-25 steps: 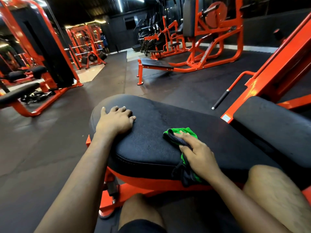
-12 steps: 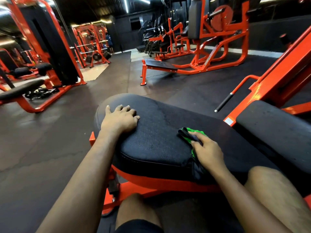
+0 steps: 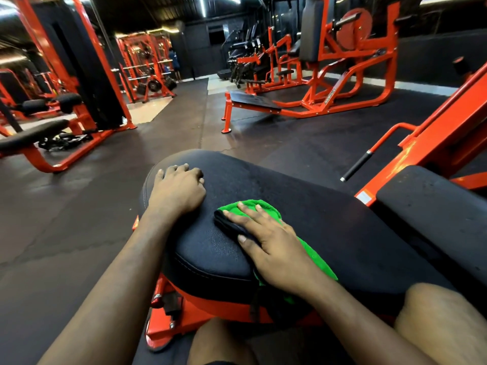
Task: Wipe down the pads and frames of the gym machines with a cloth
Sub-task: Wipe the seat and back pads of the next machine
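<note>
A black padded seat (image 3: 303, 206) on an orange frame (image 3: 205, 309) fills the middle of the view. My left hand (image 3: 176, 191) rests on the pad's left end, fingers curled loosely, holding nothing. A green and black cloth (image 3: 250, 209) lies on the pad under my right hand (image 3: 271, 243), which presses it flat with spread fingers. Part of the cloth hangs over the pad's near edge. A second black pad (image 3: 432, 214) sits to the right, joined to a slanted orange beam (image 3: 448, 127).
My bare knees (image 3: 442, 320) are at the bottom. An orange handle with a black grip (image 3: 355, 167) juts out right of the seat. An orange flat bench (image 3: 250, 101) and other orange machines (image 3: 342, 56) stand on the dark rubber floor (image 3: 79, 219). A person (image 3: 174, 64) stands far back.
My right hand has slid the cloth leftward along the pad toward my left hand and flattened over it. My left hand stays on the pad's left end.
</note>
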### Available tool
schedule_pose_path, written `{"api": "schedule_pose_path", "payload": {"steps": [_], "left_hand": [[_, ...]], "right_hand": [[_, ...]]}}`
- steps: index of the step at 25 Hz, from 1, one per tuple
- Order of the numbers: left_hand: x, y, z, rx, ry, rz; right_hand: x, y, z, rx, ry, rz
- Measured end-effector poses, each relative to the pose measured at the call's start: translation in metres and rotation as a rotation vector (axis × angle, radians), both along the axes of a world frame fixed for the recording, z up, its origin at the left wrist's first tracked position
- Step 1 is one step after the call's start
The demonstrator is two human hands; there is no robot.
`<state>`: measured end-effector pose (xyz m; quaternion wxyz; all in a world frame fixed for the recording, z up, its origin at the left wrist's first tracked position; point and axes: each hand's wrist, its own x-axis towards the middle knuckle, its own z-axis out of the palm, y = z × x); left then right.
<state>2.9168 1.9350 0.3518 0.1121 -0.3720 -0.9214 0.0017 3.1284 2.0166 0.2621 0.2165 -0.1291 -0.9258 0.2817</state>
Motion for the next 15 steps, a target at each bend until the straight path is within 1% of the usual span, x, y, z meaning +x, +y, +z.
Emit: {"api": "schedule_pose_path", "payload": {"steps": [4, 9, 12, 15], "left_hand": [[-0.043, 0.014, 0.016, -0.009, -0.030, 0.024], [-0.086, 0.047, 0.023, -0.165, -0.106, -0.060], [-0.111, 0.069, 0.027, -0.178, -0.162, -0.079], [-0.135, 0.093, 0.024, -0.163, -0.179, -0.082]], "right_hand": [[-0.033, 0.014, 0.011, -0.035, -0.076, 0.035], [-0.096, 0.041, 0.019, -0.077, -0.081, 0.010], [-0.132, 0.059, 0.021, -0.083, -0.085, -0.020], [-0.169, 0.082, 0.024, -0.084, -0.103, -0.067]]}}
